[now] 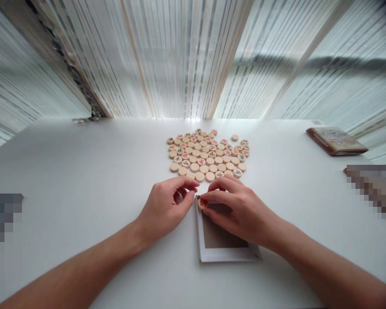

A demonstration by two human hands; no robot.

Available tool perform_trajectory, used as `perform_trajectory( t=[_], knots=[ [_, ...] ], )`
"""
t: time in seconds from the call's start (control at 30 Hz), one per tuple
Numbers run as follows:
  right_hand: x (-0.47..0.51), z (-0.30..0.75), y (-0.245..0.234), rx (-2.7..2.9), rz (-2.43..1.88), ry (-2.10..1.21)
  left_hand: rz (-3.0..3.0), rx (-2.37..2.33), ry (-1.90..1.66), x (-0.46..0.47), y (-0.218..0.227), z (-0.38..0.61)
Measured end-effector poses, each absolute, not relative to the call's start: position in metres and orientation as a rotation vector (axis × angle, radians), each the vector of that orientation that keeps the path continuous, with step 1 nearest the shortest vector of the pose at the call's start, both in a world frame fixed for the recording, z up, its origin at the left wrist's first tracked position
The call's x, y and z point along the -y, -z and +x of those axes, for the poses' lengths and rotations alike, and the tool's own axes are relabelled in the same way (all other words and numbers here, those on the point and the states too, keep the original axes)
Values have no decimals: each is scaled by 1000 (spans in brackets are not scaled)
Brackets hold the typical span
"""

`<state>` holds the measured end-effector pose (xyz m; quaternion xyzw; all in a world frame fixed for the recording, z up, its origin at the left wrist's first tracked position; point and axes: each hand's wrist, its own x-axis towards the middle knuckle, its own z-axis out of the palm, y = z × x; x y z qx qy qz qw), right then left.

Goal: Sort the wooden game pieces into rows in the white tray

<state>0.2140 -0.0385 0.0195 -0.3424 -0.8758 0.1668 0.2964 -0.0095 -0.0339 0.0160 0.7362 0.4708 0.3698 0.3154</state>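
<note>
Because the right hand [241,206] pinches the red disc [202,204] at its edge, between thumb and forefinger, the marked face stays turned up and partly readable. That grip is pressed together on the rim, and the other fingers arch forward, likely to keep them clear of the small disc. The disc sits at the far left corner of the tray [225,255], just inside or on the rim; whether it touches the tray's floor cannot be told. The corner's two walls would serve as a stop to set it against.

The left hand [169,204] hovers just beside that corner, its grip loosely curled, a small gap between thumb and forefinger and nothing seen in it. Placed there, it could steady the disc or the tray, though it appears to touch neither.

The tray lies open between the forearms, near the person, so both hands reach it easily. Beyond it the loose discs [196,153] spread in one layer on the bench [67,180], some showing red or black marks, many plain; lying flat and unstacked, each can be picked singly. One stray disc [234,137] rests apart at the back. A case [337,140] lies well off to the right, out of the hands' way.
</note>
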Motion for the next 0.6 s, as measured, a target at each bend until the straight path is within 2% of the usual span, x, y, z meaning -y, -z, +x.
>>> perform_trajectory(
  t=[0.6],
  knots=[
    [38, 214, -19, 2330, -889, -419, 1939, -1238, -989, 34, -16, -10]
  ],
)
